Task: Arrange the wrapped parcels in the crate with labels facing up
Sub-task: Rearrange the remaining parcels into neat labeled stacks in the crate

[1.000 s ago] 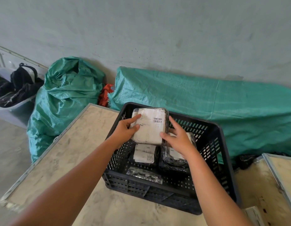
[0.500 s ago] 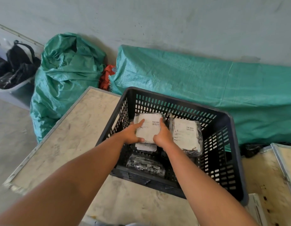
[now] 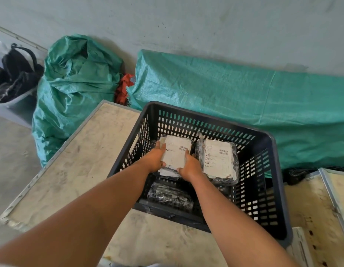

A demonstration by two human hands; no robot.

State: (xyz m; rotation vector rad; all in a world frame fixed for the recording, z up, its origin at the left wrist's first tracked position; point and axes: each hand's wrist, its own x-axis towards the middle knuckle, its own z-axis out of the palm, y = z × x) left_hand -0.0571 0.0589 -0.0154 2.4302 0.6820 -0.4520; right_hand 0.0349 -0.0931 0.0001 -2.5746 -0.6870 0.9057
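A black slotted crate (image 3: 271, 182) stands on a worn wooden table. Inside it, both my hands hold one wrapped parcel (image 3: 176, 151) with its white barcode label facing up; it rests on another labelled parcel whose edge shows underneath. My left hand (image 3: 154, 158) grips its left side, my right hand (image 3: 189, 166) its near right corner. To the right lies a second wrapped parcel (image 3: 217, 160), label up. At the crate's near side sits a dark wrapped parcel (image 3: 170, 196) with no label showing.
The table (image 3: 74, 170) extends left of the crate. Behind it are a stuffed green sack (image 3: 74, 85), a long green tarp-covered heap (image 3: 244, 97) and a grey wall. A bin with black bags (image 3: 13, 78) is far left. Another tabletop (image 3: 337, 189) adjoins at right.
The parcel was held above the crate rim a second ago; both hands have lowered it into the crate's far left part, onto another parcel.
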